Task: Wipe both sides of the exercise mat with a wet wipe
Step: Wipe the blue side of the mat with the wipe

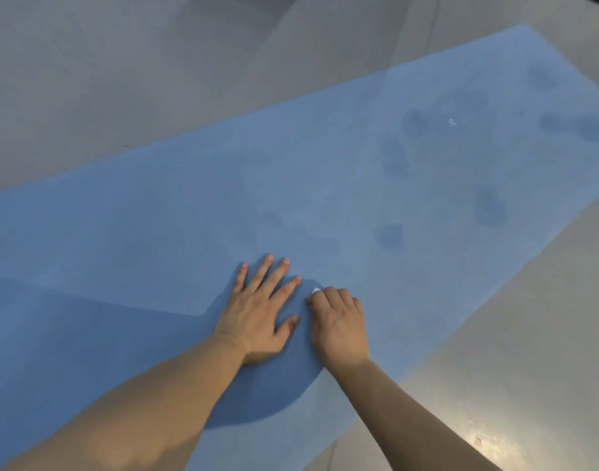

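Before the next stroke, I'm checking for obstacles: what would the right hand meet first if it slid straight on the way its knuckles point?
Only bare mat: the right hand with its wipe has nothing lying ahead, as far as the picture shows.

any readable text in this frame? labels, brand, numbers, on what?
None. No readable words, numbers or logos anywhere in view.
Exercise mat: plain blue, only darker smudges and one tiny pale mark, too small and blurred to tell if it is print.
Wet wipe: only a white corner shows under the right hand, no print visible.
Floor: bare.
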### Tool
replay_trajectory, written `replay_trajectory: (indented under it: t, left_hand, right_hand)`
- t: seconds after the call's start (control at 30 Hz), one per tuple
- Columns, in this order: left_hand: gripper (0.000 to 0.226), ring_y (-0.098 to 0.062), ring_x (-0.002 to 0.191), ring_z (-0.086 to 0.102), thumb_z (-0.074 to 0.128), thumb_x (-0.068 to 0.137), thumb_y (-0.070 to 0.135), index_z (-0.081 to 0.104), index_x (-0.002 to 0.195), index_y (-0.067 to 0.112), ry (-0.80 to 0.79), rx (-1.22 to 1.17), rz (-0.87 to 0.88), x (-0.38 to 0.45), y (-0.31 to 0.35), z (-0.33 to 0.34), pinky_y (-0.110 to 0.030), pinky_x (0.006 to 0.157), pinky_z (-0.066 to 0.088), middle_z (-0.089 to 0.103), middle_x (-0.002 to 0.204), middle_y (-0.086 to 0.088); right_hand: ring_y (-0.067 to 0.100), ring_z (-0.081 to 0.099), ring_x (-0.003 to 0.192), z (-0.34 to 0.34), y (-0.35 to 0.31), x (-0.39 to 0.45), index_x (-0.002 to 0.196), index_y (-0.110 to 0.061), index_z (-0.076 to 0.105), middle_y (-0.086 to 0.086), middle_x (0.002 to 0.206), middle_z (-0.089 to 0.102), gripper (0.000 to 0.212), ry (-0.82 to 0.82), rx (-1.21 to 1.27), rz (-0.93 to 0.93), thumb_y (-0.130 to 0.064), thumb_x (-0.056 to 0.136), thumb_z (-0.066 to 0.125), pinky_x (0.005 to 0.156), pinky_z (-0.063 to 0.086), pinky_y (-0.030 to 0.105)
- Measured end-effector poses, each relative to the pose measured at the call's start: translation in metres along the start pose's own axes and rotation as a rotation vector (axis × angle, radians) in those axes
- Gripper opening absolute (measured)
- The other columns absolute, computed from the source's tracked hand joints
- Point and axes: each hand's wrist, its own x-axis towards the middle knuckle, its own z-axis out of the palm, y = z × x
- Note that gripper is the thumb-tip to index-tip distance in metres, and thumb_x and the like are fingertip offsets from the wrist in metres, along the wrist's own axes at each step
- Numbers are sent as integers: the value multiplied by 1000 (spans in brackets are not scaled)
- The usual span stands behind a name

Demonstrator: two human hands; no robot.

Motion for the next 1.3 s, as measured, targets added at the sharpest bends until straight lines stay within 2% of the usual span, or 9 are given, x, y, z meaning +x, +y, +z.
replay_trajectory:
  t: [0.13, 0.2, 0.3, 0.4, 0.57, 0.8, 0.97, 1.13, 1.3]
  left_hand:
    - [71, -22, 155, -13, 34, 94, 60, 19, 158, 36, -143, -51, -5, 4, 1, -18, -54, 122, -9, -4, 169, 5]
    - [68, -21, 154, -13, 38, 96, 56, 18, 158, 35, -234, -71, -18, 8, 3, -35, -53, 123, -5, -6, 169, 6]
    - [59, -24, 153, 11, 45, 97, 48, 35, 152, 26, -306, -93, -11, 13, 6, -65, -49, 122, 15, 22, 164, 0]
    - [44, -24, 138, 38, 53, 95, 44, 56, 134, 23, -236, -49, 60, 8, 7, -101, -39, 111, 35, 53, 139, -1]
    - [38, -26, 125, 52, 56, 95, 42, 59, 128, 25, -229, -187, 7, -27, 3, -167, -38, 102, 45, 60, 131, -3]
    - [40, -25, 123, 53, 55, 97, 42, 56, 132, 22, -258, -234, -60, -59, -14, -224, -35, 100, 45, 57, 134, -2]
    - [42, -25, 125, 50, 52, 100, 42, 53, 136, 20, -274, -217, -140, -51, -14, -222, -34, 99, 42, 53, 136, -4]
    - [42, -25, 123, 51, 53, 99, 41, 53, 136, 19, -260, -228, -253, -38, 1, -183, -34, 99, 44, 55, 135, -3]
    - [59, -28, 132, 46, 55, 97, 42, 35, 149, 22, -293, -238, -431, -28, 30, -141, -41, 105, 43, 46, 145, -5]
  right_hand:
    - [23, 53, 75, -11, 5, 3, 89, -22, 60, -5, 81, 56, 13, -82, -112, -28, -16, 78, 58, 67, 36, 34]
    - [23, 54, 75, -23, 1, 4, 91, -23, 62, -5, 80, 58, 21, -144, -139, -6, -12, 75, 68, 66, 39, 34]
    - [26, 54, 84, -51, -8, 1, 105, -23, 63, -3, 88, 61, 27, -215, -150, 4, -9, 82, 62, 73, 37, 35]
    - [30, 52, 100, -93, -26, 1, 121, -21, 58, 1, 104, 63, 30, -269, -141, -1, -15, 93, 51, 83, 36, 40]
    - [27, 50, 114, -175, -65, 14, 127, -24, 57, 1, 116, 64, 31, -318, -210, -39, -24, 96, 53, 88, 32, 36]
    - [24, 51, 110, -254, -84, 38, 115, -31, 64, -5, 112, 63, 25, -368, -323, -121, -23, 96, 50, 87, 35, 35]
    - [24, 52, 103, -241, -48, 53, 110, -30, 66, -6, 107, 64, 25, -341, -314, -214, -19, 95, 49, 80, 35, 33]
    - [21, 50, 102, -197, 2, 65, 114, -29, 63, -7, 106, 62, 24, -450, -329, -517, -20, 98, 47, 76, 26, 29]
    - [19, 50, 102, -148, 46, 88, 115, -29, 61, -8, 106, 61, 25, -534, -286, -663, -20, 97, 46, 75, 23, 28]
